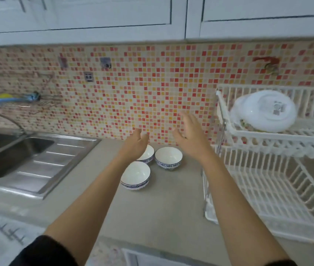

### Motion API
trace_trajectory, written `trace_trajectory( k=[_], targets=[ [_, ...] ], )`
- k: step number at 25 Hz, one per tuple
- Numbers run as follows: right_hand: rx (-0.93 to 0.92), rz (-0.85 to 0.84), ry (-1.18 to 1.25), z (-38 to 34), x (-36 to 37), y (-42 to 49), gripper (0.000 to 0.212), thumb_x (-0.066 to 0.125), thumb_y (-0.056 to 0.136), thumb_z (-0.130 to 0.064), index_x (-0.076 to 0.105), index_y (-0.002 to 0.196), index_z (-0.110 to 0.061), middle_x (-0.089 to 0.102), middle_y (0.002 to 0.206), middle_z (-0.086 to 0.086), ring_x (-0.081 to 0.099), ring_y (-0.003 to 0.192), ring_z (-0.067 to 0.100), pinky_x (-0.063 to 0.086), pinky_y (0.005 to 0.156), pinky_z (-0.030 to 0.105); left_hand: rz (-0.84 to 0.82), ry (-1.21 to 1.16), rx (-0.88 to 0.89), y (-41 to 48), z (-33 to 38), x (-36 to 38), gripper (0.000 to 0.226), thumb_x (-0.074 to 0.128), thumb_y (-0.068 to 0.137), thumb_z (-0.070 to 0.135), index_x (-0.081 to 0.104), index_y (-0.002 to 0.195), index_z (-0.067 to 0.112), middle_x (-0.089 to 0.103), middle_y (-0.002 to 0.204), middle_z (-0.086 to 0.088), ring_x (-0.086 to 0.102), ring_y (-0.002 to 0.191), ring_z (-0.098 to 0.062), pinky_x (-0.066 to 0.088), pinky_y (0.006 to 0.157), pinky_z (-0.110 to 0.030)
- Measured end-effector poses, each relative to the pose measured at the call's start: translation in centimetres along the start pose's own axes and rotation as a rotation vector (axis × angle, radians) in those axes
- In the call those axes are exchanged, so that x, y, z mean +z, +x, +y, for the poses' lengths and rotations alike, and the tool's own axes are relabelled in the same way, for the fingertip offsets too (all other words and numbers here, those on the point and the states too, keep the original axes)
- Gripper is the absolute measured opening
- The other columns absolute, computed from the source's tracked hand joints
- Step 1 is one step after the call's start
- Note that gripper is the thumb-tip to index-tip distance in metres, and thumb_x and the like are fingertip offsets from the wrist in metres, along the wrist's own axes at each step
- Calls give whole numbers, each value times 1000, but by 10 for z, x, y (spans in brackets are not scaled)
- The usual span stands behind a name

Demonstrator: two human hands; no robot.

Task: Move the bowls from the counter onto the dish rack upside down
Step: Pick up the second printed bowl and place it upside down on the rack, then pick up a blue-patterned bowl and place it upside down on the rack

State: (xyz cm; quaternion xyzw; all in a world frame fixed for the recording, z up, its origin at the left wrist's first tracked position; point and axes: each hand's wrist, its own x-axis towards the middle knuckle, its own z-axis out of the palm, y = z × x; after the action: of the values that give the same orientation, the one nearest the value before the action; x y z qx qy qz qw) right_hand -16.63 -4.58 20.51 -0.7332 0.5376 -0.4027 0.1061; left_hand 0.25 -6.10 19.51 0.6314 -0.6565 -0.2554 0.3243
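Observation:
Three white bowls with blue patterned rims stand upright on the grey counter [163, 204]: a near bowl [136, 176], a right bowl [168, 158], and a back bowl [148, 153] partly hidden behind my left hand. My left hand [136, 144] hovers open above the back bowl, holding nothing. My right hand [189, 136] is raised open above and right of the right bowl, fingers spread, empty. The white two-tier dish rack [267, 189] stands at the right; its lower tier is bare.
White plates [267, 110] lean on the rack's upper tier. A steel sink [14, 152] with drainboard and tap lies at the left. A mosaic tile wall [133, 93] backs the counter, with cupboards overhead. Utensils hang on a wall rail at far left.

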Motion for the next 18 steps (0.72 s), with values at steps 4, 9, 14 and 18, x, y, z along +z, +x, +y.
trace_trajectory(
  k=[4, 9, 14, 18],
  targets=[
    [95, -154, -16, 17, 80, -5, 56, 47, 96, -28, 30, 144, -8, 30, 152, 8, 27, 141, 24, 24, 113, 34, -34, 91, -125, 7, -70, 2, 50, 36, 101, 24, 32, 144, 0, 40, 148, -21, 39, 136, -32, 31, 107, -35],
    [262, -255, 68, 47, 154, -6, 57, 48, 95, -30, 31, 144, -6, 37, 147, 11, 31, 137, 26, 28, 114, 38, -103, 150, -274, 18, -147, 30, 45, 40, 98, 22, 41, 135, -3, 47, 140, -23, 44, 129, -36, 36, 101, -36],
    [373, -299, 102, 87, 214, 15, 62, 49, 94, -30, 26, 146, -5, 33, 151, 13, 25, 142, 26, 21, 115, 36, -109, 115, -388, 47, -198, 61, 47, 43, 95, 19, 39, 135, -4, 48, 138, -22, 47, 125, -37, 39, 99, -36],
    [499, -426, 78, 119, 250, 28, 64, 45, 95, -36, 24, 145, -3, 30, 152, 16, 26, 141, 29, 22, 114, 37, -135, 121, -475, 75, -218, 78, 61, 48, 94, 20, 24, 145, -3, 36, 146, -21, 40, 132, -36, 34, 106, -37]
  ],
)
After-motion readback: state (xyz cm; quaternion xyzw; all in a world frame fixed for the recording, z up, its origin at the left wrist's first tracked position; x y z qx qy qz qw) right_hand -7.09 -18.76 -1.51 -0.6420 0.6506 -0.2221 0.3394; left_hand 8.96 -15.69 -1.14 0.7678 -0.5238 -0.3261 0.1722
